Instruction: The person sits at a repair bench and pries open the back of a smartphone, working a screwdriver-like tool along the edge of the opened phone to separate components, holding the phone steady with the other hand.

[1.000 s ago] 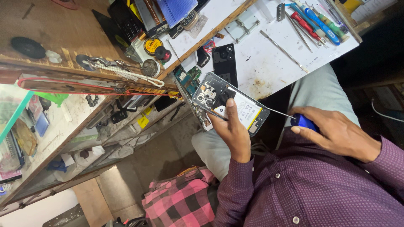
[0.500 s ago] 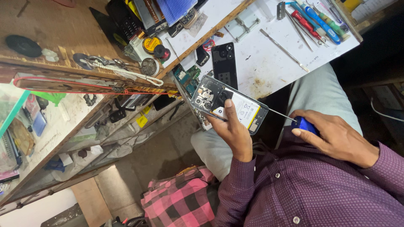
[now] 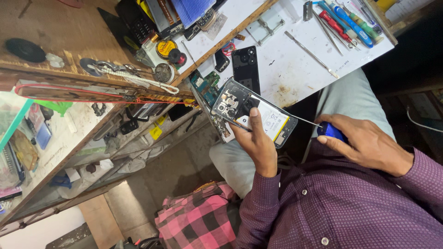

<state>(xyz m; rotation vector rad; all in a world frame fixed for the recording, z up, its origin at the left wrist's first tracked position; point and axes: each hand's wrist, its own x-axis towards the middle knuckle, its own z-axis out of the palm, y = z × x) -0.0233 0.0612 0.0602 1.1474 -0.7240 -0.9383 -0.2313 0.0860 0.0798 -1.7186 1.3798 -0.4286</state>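
While the left hand [image 3: 256,145] cradles the opened phone [image 3: 254,113], the right hand [image 3: 364,143] grips a screwdriver [image 3: 323,129].

Right hand [image 3: 369,145] hides most of blue screwdriver handle [image 3: 330,131].

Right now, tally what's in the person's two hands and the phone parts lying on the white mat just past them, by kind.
Opened phones, back off, battery showing: 1, held in the left hand
Blue-handled screwdrivers: 1, gripped in the right hand, its shaft reaching the phone
Black phone back covers on the white mat: 1
Total: 3
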